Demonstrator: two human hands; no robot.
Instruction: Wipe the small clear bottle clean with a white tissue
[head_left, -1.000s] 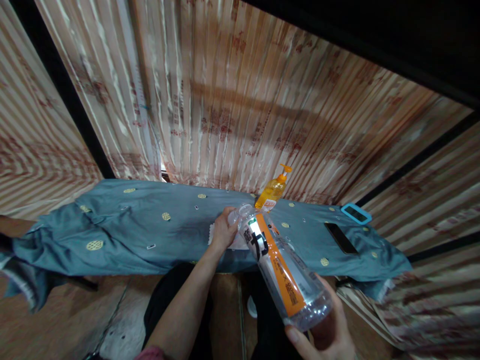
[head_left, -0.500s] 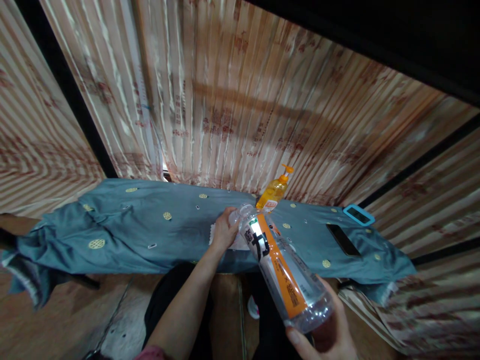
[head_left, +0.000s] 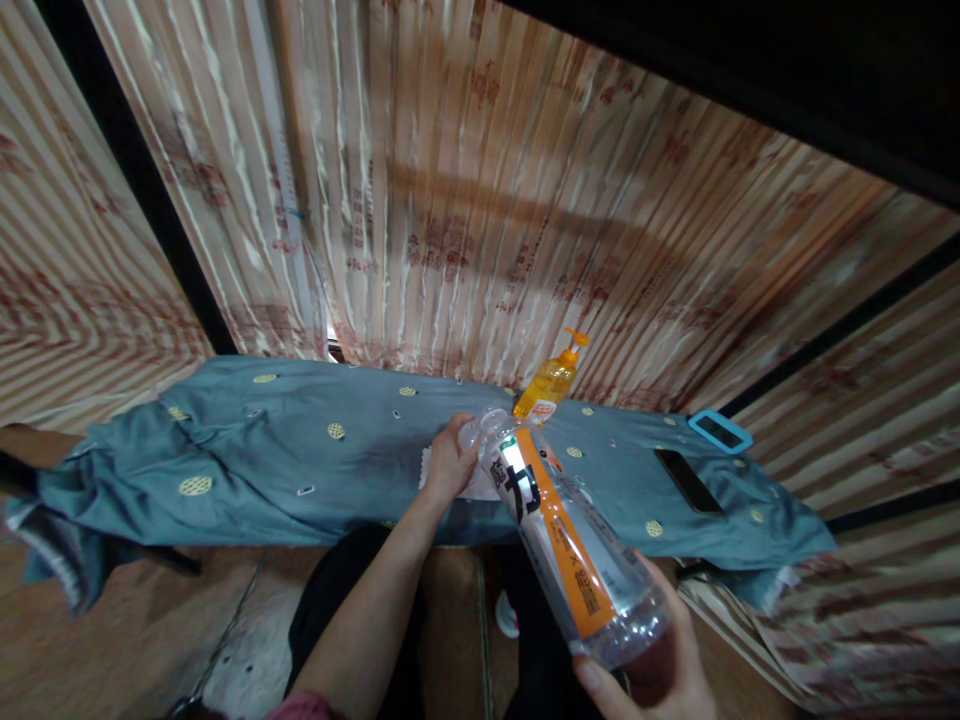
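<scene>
A large clear plastic bottle [head_left: 562, 535] with an orange and silver label is tilted in front of me, its neck pointing up and left. My right hand [head_left: 660, 655] is wrapped round its base. At the neck end, my left hand [head_left: 450, 462] has its fingers closed on a small clear plastic piece [head_left: 469, 433]; I cannot make out whether it is separate from the bottle. Beneath my left hand lies a white sheet with a scalloped edge [head_left: 425, 470], partly covered. Just behind the bottle's neck stands an orange pump bottle [head_left: 549, 385] of yellow liquid.
A grey-blue cloth [head_left: 247, 450] with yellow prints covers the narrow table. A dark phone [head_left: 688, 480] and a light-blue framed device [head_left: 720, 431] lie on its right side. Striped curtains [head_left: 465, 200] hang behind and at both sides, along dark poles [head_left: 142, 180].
</scene>
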